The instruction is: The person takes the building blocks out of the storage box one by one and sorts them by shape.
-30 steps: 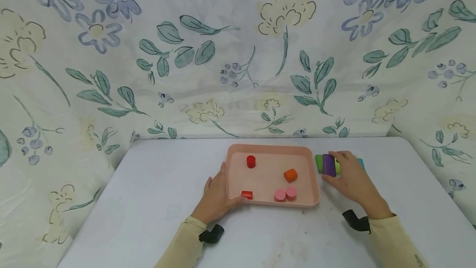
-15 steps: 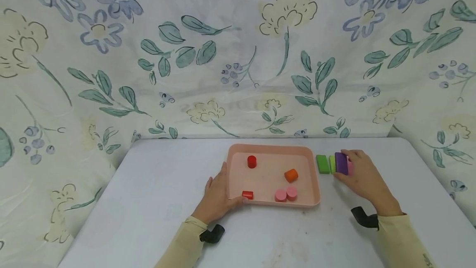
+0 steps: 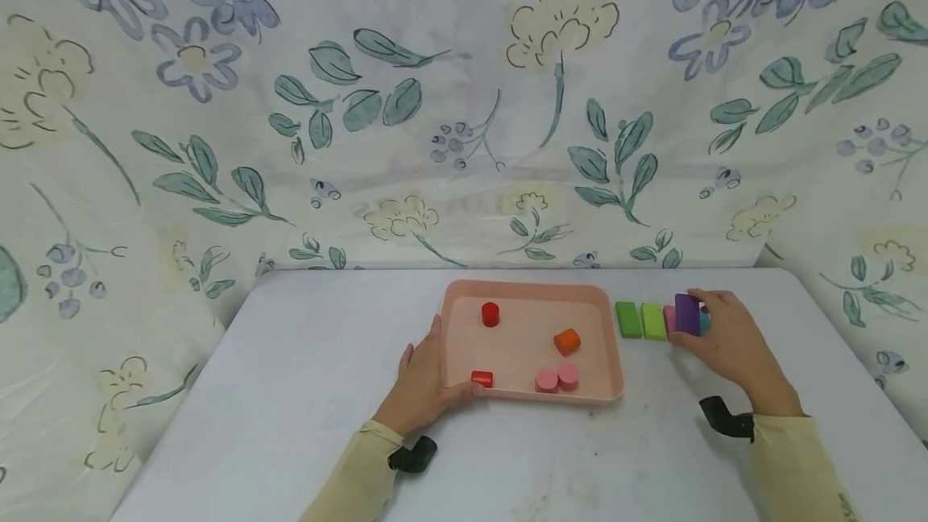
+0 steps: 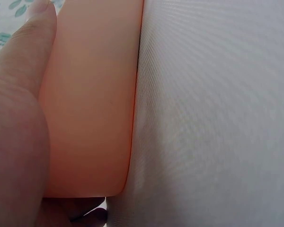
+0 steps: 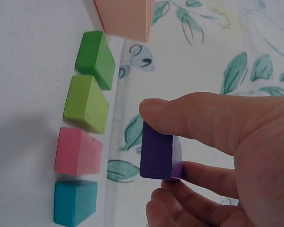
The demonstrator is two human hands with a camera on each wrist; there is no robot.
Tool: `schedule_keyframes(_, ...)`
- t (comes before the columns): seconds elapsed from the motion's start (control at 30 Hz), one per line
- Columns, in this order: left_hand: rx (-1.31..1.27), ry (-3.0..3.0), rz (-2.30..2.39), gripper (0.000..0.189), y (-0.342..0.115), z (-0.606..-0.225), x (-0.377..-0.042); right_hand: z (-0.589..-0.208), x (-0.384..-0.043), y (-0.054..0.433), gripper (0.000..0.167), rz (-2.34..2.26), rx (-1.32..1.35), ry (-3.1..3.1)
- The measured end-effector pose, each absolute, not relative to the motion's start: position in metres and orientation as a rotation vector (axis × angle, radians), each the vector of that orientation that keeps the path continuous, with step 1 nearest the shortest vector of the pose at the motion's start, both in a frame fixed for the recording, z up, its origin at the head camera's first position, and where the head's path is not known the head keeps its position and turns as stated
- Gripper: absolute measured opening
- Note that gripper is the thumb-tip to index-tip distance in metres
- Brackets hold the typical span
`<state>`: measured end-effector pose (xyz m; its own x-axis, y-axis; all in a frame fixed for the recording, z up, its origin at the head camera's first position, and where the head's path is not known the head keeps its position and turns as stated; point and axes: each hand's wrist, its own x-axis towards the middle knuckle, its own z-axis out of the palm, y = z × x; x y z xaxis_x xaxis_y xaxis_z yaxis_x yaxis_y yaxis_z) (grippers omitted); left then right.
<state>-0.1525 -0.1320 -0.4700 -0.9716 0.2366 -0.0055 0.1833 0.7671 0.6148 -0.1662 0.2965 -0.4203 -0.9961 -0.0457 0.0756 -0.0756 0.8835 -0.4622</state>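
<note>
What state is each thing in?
Purple rectangular block: raised, pinched by right hand.
Salmon-pink rectangular tray: held by left hand.
Far red cylinder: upright.
Near red cylinder: on its side.
Two pink cylinders: upright, side by side.
Orange block: orientation unclear.
Green, lime, pink, teal rectangular blocks: lined up.

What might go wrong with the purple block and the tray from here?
The purple block, pinched in the right hand, might slip and fall. Lowered carelessly, it could knock the pink block or blue block in the nearby row. If the left hand jolts the tray, the red cylinder on its side might roll.
</note>
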Motion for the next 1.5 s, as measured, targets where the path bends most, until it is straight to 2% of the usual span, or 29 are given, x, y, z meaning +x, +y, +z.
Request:
schedule_keyframes(0.97,0.351,2.877,0.983,0.125,-0.133,-0.473,-0.155,-0.434,-0.171,0.336,0.074,0.785,-0.077,-3.074)
schedule_keyframes(1.5,0.353,2.879,0.979,0.124,-0.133,-0.474,-0.155,-0.441,-0.173,0.354,0.074,0.724,-0.013,-3.119)
